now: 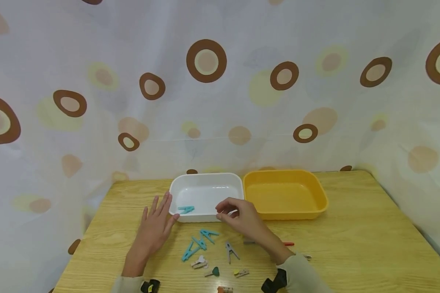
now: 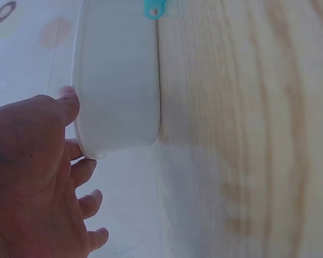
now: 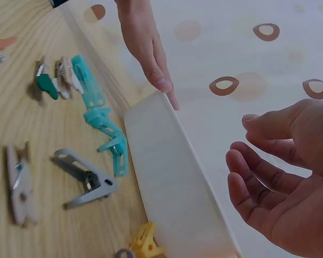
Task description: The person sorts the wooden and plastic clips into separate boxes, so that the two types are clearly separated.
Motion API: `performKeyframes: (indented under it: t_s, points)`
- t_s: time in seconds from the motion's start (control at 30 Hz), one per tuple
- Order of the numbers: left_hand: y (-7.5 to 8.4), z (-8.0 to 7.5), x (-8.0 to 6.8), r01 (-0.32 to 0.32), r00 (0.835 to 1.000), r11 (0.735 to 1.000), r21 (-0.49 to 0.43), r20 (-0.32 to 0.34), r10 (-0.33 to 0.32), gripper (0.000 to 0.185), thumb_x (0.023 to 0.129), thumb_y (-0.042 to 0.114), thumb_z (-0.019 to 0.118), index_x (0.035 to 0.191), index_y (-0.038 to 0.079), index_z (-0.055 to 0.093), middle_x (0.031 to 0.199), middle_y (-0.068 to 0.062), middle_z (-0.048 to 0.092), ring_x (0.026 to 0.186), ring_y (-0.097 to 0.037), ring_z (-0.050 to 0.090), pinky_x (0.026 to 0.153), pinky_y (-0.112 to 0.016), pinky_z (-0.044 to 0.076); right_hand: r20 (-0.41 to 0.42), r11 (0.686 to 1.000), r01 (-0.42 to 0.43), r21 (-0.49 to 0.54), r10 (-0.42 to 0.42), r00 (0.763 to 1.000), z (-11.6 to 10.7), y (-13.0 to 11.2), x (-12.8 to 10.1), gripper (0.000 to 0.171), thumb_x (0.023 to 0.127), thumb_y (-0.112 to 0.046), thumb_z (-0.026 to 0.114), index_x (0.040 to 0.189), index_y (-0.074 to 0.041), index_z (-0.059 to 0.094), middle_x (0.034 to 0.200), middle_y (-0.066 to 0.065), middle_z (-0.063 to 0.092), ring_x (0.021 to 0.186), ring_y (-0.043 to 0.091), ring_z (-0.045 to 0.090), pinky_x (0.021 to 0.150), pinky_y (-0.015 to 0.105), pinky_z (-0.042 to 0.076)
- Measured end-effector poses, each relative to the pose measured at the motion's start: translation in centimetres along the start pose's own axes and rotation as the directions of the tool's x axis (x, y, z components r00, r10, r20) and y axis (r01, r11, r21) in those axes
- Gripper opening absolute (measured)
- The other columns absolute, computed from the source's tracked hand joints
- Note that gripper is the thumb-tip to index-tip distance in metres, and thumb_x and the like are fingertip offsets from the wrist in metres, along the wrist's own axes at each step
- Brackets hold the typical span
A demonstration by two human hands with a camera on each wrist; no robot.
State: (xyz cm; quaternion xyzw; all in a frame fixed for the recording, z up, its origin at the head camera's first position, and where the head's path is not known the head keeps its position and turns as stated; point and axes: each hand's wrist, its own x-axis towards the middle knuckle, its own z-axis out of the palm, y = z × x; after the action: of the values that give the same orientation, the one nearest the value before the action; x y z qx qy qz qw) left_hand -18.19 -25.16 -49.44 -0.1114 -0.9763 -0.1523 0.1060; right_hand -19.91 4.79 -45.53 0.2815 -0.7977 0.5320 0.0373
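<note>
Head view shows a wooden table (image 1: 352,244) with a scatter of small clothespins along its near edge: a wood-coloured one (image 1: 199,262), a dark green one (image 1: 213,272) and a yellowish one (image 1: 240,272) lie closest, with a grey pin (image 1: 231,250) and a cluster of teal pins (image 1: 199,243) just beyond them toward the middle, and a red pin (image 1: 289,244) partly hidden behind the right forearm. Past these, the left hand (image 1: 155,228) lies flat with its fingers straight and spread, grasping nothing, its thumb tip touching the near left corner of the white tray (image 1: 205,183); the left wrist view confirms the thumb against the tray's rim (image 2: 116,102), fingers loose. The right hand (image 1: 242,217) hovers over the tray's near right corner with its fingers loosely curled, and the right wrist view shows the palm (image 3: 290,183) bare and released, holding no pin, above the tray wall (image 3: 172,183). One teal pin (image 1: 186,209) lies inside the white tray near its near left corner. Just beside the white tray on its right, toward the far edge of the table, sits a yellow tray (image 1: 317,195). Behind the table hangs a pale curtain (image 1: 220,101) printed with brown rings
</note>
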Motion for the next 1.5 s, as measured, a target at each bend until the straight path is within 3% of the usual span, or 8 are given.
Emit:
performKeyframes:
  t_s: [0.33,0.63,0.83,1.33,1.5]
  points:
    - [0.0,-0.1,-0.1,0.014,1.000,1.000,-0.007,0.018,-0.014,0.069,0.110,0.044,0.043,0.163,0.004,0.023,0.170,-0.010,0.020,0.155,-0.042,0.014,0.117,-0.071,0.014,0.037,0.994,-0.097,0.060,0.094,0.995,-2.4,0.4,-3.5,0.011,0.095,-0.013,0.075,0.106,-0.010,0.074,0.099,0.002,0.074,0.088,0.014,0.068,0.077,0.030,0.059]
    - [0.3,-0.1,-0.1,0.003,1.000,1.000,-0.019,-0.005,-0.003,0.067,0.110,0.042,0.044,0.163,0.004,0.026,0.169,-0.011,0.023,0.154,-0.044,0.015,0.115,-0.073,0.015,0.021,0.989,-0.147,0.010,0.147,0.989,-4.8,0.8,-5.7,0.016,0.096,-0.020,0.075,0.110,-0.012,0.073,0.105,0.004,0.074,0.094,0.015,0.068,0.080,0.030,0.058]
    - [0.4,-0.3,0.1,0.011,1.000,1.000,-0.013,0.000,-0.011,0.068,0.109,0.042,0.046,0.162,0.004,0.026,0.169,-0.010,0.024,0.154,-0.043,0.015,0.116,-0.073,0.016,0.012,0.991,-0.131,0.003,0.131,0.991,-6.3,1.2,-7.0,0.015,0.095,-0.019,0.076,0.108,-0.012,0.074,0.103,0.009,0.074,0.089,0.014,0.068,0.075,0.030,0.059]
    - [0.5,-0.1,-0.2,0.012,1.000,1.000,-0.003,0.002,-0.012,0.068,0.110,0.044,0.044,0.162,0.003,0.027,0.168,-0.012,0.024,0.153,-0.045,0.018,0.115,-0.073,0.018,-0.068,0.982,-0.156,-0.110,0.149,0.987,-9.1,3.0,-10.7,0.013,0.094,-0.013,0.077,0.106,-0.009,0.074,0.097,-0.001,0.074,0.084,0.008,0.066,0.069,0.029,0.057]
    - [0.3,-0.1,-0.1,0.010,1.000,1.000,-0.004,-0.006,-0.010,0.069,0.110,0.044,0.044,0.162,0.003,0.027,0.168,-0.013,0.025,0.153,-0.045,0.018,0.115,-0.073,0.018,-0.089,0.962,-0.219,-0.163,0.207,0.974,-9.8,3.6,-11.3,0.017,0.092,-0.017,0.079,0.107,-0.011,0.074,0.100,0.000,0.074,0.085,0.006,0.064,0.070,0.028,0.056]
